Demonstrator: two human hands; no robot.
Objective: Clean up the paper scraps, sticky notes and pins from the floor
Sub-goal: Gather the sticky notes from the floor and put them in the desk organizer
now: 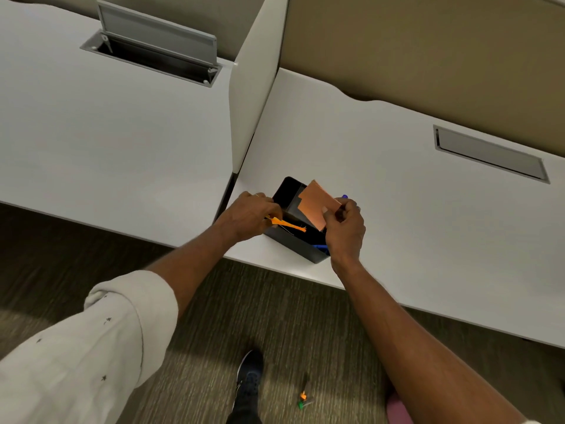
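A black desk organiser box (301, 246) stands at the front edge of the white desk (397, 179). My right hand (345, 228) holds an orange sticky note pad (319, 203) tilted over the box, with a blue pin tip (345, 196) showing above the fingers. My left hand (250, 214) grips an orange pin (286, 223) at the box's left rim. Something blue (320, 247) lies inside the box. On the carpet below, small orange and green pins (304, 399) lie near my shoe (249, 384).
A white divider panel (253, 87) separates two desks. The left desk (107, 133) has an open cable hatch (153, 53); the right desk has a shut hatch (489, 154). A purple object (397, 408) sits on the carpet at the lower right.
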